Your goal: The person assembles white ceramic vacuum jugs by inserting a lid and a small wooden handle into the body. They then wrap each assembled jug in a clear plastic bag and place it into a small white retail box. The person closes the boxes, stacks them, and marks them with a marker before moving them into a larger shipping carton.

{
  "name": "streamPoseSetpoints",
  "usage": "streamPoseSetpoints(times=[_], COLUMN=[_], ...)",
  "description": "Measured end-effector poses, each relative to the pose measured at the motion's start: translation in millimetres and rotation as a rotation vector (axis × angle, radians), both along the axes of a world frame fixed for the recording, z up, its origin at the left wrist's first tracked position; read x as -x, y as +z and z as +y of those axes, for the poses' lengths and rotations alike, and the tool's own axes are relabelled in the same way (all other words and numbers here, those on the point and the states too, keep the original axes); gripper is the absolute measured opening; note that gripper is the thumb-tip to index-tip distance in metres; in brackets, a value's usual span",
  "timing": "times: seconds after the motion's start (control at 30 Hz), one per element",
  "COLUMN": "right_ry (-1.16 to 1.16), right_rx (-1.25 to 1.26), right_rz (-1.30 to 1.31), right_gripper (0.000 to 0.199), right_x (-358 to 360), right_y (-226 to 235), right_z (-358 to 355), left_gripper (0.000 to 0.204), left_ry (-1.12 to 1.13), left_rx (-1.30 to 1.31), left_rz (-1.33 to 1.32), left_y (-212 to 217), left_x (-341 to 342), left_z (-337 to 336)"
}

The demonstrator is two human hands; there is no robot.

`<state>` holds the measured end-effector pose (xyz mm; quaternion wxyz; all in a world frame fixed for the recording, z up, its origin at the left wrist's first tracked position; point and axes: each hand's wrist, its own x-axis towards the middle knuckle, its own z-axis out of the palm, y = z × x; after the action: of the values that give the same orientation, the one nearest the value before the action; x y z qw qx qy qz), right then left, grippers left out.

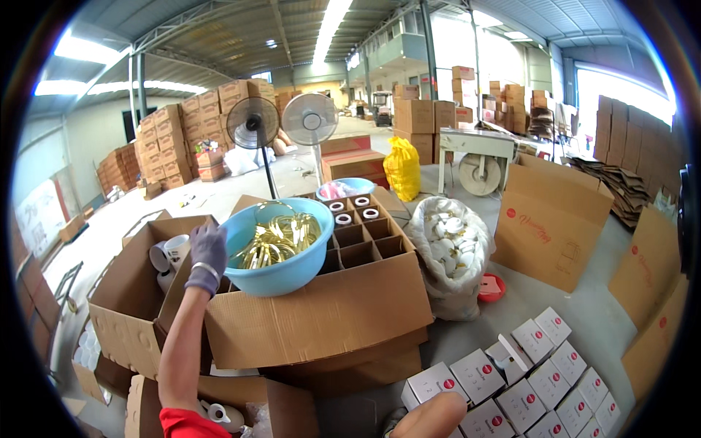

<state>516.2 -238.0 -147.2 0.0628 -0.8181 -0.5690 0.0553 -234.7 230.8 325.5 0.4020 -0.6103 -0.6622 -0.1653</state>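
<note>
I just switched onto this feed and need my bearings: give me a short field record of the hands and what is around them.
left hand: gloved, on the rim of the blue basin
right hand: out of view; only a bare forearm at the lower edge
basin contents: gold rings
basin rests on: divided carton
left of hand: open box with white mugs
lower right: small white boxes

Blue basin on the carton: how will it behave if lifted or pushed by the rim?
The blue basin probably flexes, being thin plastic. Its gold metal pieces likely make it heavy and shift. Perched over the divided carton edge, it may tip; left hand steadies it.
</note>
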Motion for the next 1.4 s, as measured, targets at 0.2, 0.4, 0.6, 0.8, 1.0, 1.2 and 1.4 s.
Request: streamPoseSetpoints(times=[0.2,0.4,0.6,0.8,1.0,1.2,1.4], right_ry=[-0.183,-0.218,-0.219,-0.272,-0.293,-0.268,-0.286], right_rx=[-0.076,-0.034,0.000,0.009,0.003,-0.023,-0.068], right_rz=[0.132,0.108,0.090,0.062,0.052,0.055,0.058], right_gripper=[0.063,0.062,0.062,0.062,0.061,0.061,0.062], right_x=[-1.3,12.7,18.5,27.8,29.0,31.8,42.7], right_y=[-28.8,1.9,14.6,26.7,28.4,26.7,18.0], right_z=[-20.5,-2.9,7.9,0.3,-7.0,-1.8,-13.0], left_gripper=[0.022,0.023,0.042,0.042,0.049,0.051,0.067], left_ry=[-0.232,-0.124,0.158,0.187,0.169,0.318,0.229], left_rx=[0.371,0.661,0.641,0.697,0.749,0.720,0.709], left_rz=[-0.457,-0.643,-0.263,-0.251,-0.361,0.059,-0.468], left_y=[7.8,-3.1,-38.2,-28.4,-33.0,-58.3,-38.2], left_x=[-20.5,49.9,40.1,0.1,-22.2,-5.3,-8.1], left_z=[70.7,115.8,127.6,112.7,111.6,113.0,101.6])
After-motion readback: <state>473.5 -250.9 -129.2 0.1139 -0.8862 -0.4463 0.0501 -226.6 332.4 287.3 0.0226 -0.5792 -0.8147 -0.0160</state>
